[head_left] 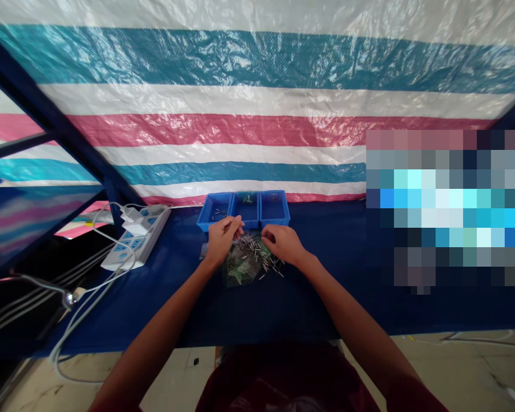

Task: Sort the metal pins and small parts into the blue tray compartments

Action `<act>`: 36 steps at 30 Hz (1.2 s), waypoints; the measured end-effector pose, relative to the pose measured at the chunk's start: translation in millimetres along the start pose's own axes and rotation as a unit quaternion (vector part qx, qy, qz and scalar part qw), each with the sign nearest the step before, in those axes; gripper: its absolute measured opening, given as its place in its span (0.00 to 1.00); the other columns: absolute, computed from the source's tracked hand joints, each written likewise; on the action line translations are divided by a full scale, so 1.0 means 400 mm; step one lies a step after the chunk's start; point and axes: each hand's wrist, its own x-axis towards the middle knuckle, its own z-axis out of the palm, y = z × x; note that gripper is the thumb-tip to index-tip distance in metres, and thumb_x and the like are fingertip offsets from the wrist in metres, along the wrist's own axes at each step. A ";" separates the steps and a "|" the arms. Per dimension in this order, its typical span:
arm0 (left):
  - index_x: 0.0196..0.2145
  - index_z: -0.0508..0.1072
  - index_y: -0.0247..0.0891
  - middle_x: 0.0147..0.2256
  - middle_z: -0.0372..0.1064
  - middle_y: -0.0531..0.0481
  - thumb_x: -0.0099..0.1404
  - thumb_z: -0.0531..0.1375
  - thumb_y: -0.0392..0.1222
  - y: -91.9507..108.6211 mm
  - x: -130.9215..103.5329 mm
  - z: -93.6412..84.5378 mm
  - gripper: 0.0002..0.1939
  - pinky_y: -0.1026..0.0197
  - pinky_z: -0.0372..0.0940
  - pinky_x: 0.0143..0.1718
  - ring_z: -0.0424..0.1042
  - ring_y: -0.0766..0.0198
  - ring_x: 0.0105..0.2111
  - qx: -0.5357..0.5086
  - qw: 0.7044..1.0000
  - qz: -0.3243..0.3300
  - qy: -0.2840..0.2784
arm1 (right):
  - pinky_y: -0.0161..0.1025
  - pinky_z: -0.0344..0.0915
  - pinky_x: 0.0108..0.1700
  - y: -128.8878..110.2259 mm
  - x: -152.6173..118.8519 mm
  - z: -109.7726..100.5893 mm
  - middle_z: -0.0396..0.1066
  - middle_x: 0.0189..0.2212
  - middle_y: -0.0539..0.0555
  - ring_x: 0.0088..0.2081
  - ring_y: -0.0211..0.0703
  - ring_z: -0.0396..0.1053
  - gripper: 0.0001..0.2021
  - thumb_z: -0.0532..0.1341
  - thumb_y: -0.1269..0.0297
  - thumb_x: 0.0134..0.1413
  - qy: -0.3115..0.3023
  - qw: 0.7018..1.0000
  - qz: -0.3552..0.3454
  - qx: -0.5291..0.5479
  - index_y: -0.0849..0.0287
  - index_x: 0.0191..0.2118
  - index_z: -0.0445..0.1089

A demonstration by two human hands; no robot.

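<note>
My left hand [222, 237] hovers near the front edge of the left blue bin [201, 223], thumb and fingers drawn together; anything between them is too small to make out. To the right, my right hand [283, 243] bends its fingers into a pinch at the edge of a heap of small silvery metal pins [251, 246], and its fingertips hide whatever they grip. Beneath and in front of the pins lies a clear plastic bag [244, 266] with greenish pieces. A few pins lie in the left bin, small greenish parts in the middle bin [245, 212].
The right bin [274, 212] completes the row at the back of the dark blue table [266, 315]. At left stands a white power strip [135, 237] with plugs and loose cables [79, 312]. A striped plastic sheet [240, 103] hangs behind. The right side is pixelated.
</note>
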 end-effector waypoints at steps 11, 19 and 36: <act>0.29 0.76 0.38 0.21 0.69 0.51 0.64 0.59 0.51 -0.018 -0.001 -0.002 0.14 0.64 0.60 0.23 0.65 0.66 0.19 0.073 0.995 0.051 -0.045 | 0.36 0.62 0.42 0.005 -0.001 0.008 0.74 0.37 0.54 0.36 0.41 0.70 0.09 0.55 0.67 0.61 0.108 0.993 0.004 0.052 0.58 0.42 0.71; 0.28 0.76 0.38 0.21 0.70 0.51 0.64 0.59 0.51 -0.015 -0.003 -0.001 0.15 0.64 0.60 0.24 0.65 0.66 0.19 0.083 0.994 0.053 -0.048 | 0.38 0.65 0.46 0.022 0.003 0.023 0.77 0.40 0.54 0.42 0.44 0.73 0.09 0.56 0.66 0.62 0.118 0.990 0.008 0.083 0.56 0.42 0.73; 0.38 0.77 0.38 0.36 0.74 0.48 0.67 0.56 0.49 -0.037 0.005 -0.009 0.14 0.65 0.64 0.26 0.72 0.63 0.32 0.190 0.971 0.140 -0.047 | 0.37 0.69 0.35 0.001 0.006 0.018 0.76 0.28 0.50 0.29 0.42 0.74 0.04 0.62 0.65 0.53 0.180 0.945 0.038 0.270 0.56 0.31 0.74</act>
